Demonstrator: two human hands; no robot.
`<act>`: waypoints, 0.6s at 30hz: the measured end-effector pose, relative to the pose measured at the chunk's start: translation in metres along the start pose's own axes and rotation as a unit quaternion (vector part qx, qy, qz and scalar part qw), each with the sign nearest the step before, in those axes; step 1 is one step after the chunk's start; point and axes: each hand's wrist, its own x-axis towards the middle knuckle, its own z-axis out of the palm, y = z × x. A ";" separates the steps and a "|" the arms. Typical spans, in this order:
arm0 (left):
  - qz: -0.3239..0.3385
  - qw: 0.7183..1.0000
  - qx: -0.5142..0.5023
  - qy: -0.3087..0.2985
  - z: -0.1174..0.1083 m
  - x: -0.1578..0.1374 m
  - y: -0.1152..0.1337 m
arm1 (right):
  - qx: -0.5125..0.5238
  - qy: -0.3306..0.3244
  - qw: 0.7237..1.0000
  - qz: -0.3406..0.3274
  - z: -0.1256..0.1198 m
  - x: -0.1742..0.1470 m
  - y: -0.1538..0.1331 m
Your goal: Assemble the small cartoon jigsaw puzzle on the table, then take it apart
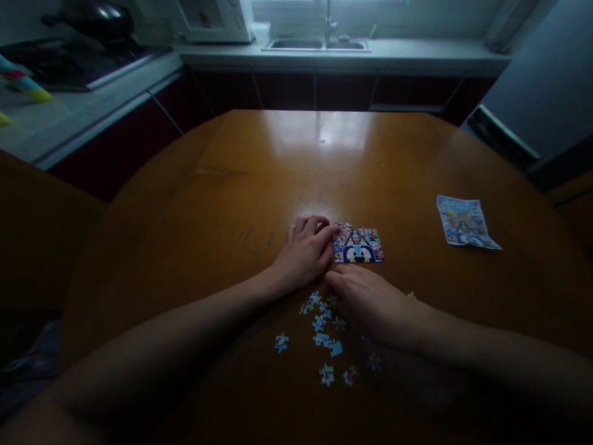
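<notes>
A partly assembled jigsaw puzzle (359,252) with a blue cartoon dog's face lies on the wooden table. My left hand (306,250) rests at its left side, fingers apart, the index fingertip touching the puzzle's upper left edge. Just below the puzzle's lower left corner is my right hand (365,296), its fingers curled closed; whatever they may hold is hidden. Several loose puzzle pieces (319,322) are scattered below the hands, some partly covered by the right hand. A single piece (281,342) lies apart to the left.
A creased picture sheet (467,222) lies on the right of the table (259,167). Beyond the table are a counter with a sink (296,44), a microwave (210,21) and a dark pan (99,25) on the stove. A grey fridge-like cabinet (542,86) stands at right.
</notes>
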 end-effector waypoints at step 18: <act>-0.004 1.000 -0.007 -0.009 -0.001 0.000 -0.001 | 0.047 -0.009 0.999 0.021 -0.013 0.002 -0.003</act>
